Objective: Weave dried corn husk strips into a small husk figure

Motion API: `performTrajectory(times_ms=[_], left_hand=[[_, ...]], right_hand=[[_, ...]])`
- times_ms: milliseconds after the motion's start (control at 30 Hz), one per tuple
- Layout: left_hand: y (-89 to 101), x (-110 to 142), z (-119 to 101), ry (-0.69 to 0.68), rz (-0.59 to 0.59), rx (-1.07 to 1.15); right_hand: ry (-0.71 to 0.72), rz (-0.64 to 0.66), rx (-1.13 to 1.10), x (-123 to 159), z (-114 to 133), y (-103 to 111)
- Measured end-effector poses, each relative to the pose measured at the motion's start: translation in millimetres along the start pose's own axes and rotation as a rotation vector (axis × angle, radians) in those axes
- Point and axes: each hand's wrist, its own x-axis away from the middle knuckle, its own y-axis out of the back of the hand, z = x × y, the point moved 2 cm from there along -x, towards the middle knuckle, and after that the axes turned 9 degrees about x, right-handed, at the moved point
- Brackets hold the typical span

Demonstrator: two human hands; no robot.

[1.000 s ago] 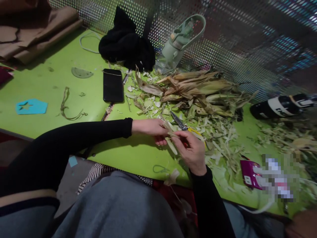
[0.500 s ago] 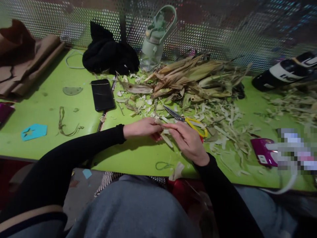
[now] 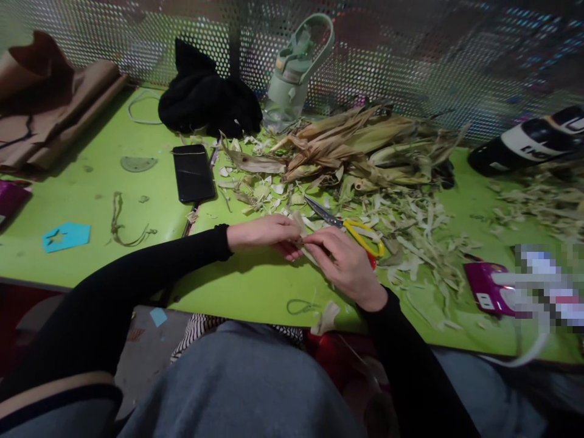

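Observed a husk strip (image 3: 299, 222) at centre of frame: pale cream-green, thin and narrow, slanting down to the right, partly hidden by the grip. Found clamped in the fingers of both left hand (image 3: 276, 234) and right hand (image 3: 347, 263), over green table (image 3: 237, 286). Noted scissors (image 3: 325, 213) just beyond right hand, with pale scraps (image 3: 424, 216) toward right of frame.

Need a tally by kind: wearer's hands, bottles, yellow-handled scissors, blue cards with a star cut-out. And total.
Hands: 2 (left hand, right hand)
Bottles: 2 (pale green bottle, black bottle)
Yellow-handled scissors: 1
Blue star-cut card: 1
Total: 6
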Motion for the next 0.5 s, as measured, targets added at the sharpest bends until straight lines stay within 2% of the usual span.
performTrajectory(times_ms=[133, 367, 500], left_hand=[[2.7, 0.5, 0.1, -0.071, 0.094, -0.034], [1.1, 1.6, -0.6, -0.137, 0.095, -0.266], [0.3, 2.1, -0.2, -0.169, 0.116, -0.311]], right_hand=[[-0.026, -0.002, 0.010, -0.2, -1.9, 0.1], [-0.027, -0.048, 0.034, 0.4, -2.3, -1.9], [-0.041, -0.031, -0.023, 1.9, -2.8, -2.2]])
